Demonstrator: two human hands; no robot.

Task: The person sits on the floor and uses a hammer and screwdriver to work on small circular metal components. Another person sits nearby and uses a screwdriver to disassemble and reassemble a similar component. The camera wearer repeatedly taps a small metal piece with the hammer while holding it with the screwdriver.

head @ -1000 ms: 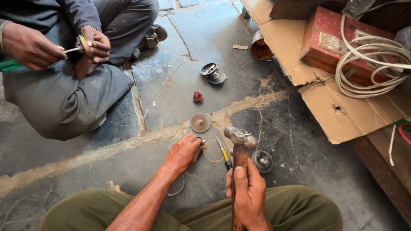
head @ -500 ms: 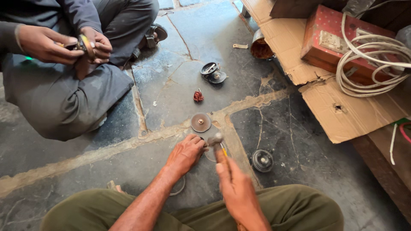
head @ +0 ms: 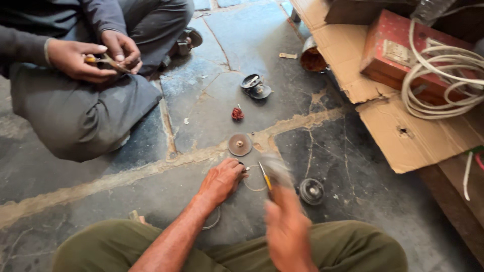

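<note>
- Co-worker's hands (head: 96, 58), far left: closed around a small tool.
- Left hand (head: 222, 180): pressed on stone floor (head: 212, 100), fingers curled over small part, beside wire ring (head: 254, 179).
- Yellow-handled screwdriver (head: 264, 176): lying just right of ring.
- Right hand (head: 287, 231): blurred; grip cannot be judged.
- Black round part (head: 311, 191): on floor, further right.

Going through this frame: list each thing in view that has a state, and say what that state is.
left hand: pressed on the floor, fingers on a small part
right hand: motion-blurred, gripping a hammer handle
hammer: blurred, above the wire ring
wire ring: flat on the floor
metal disc: flat, hub up
round black part: resting on the floor
white cable: coiled on the red box
cardboard: flattened, torn
</note>
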